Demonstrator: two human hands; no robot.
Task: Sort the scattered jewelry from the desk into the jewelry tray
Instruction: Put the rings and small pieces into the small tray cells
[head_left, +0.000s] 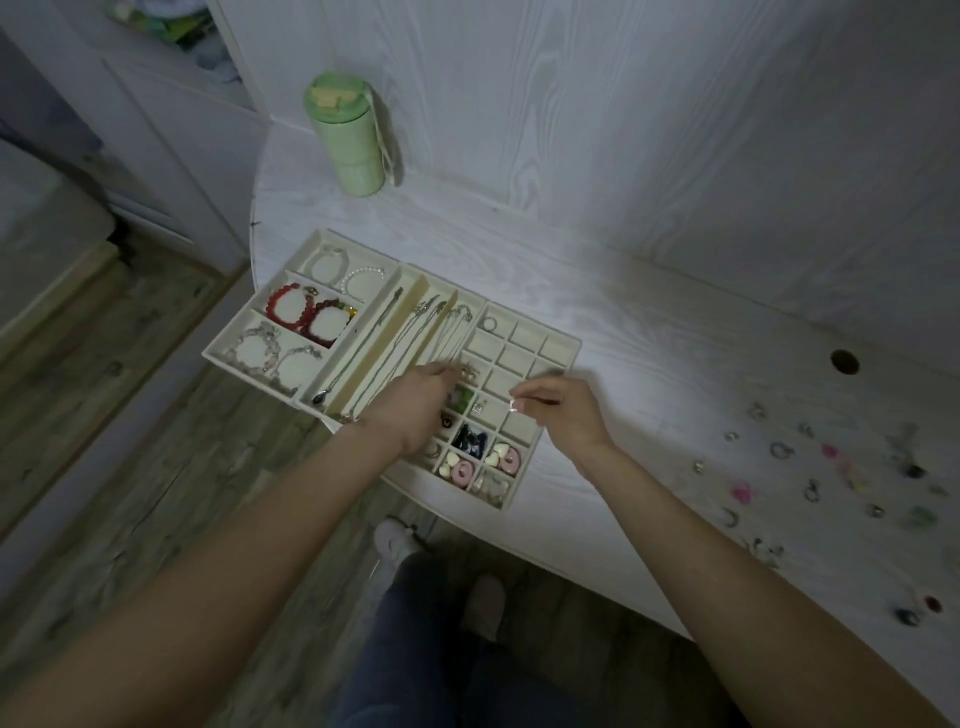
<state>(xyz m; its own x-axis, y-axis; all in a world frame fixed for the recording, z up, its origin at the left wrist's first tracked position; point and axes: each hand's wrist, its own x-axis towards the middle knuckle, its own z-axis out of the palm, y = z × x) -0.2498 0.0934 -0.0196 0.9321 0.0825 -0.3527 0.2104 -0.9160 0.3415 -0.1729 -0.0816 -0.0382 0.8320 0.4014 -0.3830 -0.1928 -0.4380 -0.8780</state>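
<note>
A cream jewelry tray (566, 343) lies on the white desk, with bracelets (306, 312) at its left, necklaces (415, 332) in the long middle slots and a grid of small cells at the right. My left hand (415, 405) reaches over the grid and its fingertips pinch a small silver piece (467, 372). My right hand (563, 410) hovers over the grid's right side and pinches a small silver earring (513, 407) between thumb and finger. Scattered rings and earrings (831, 467) lie on the desk at the right.
A green bottle (345, 137) stands at the back of the desk (649, 332). A round cable hole (844, 361) is in the desktop at the right. The desk's curved front edge runs just below the tray, with the floor and my legs beneath.
</note>
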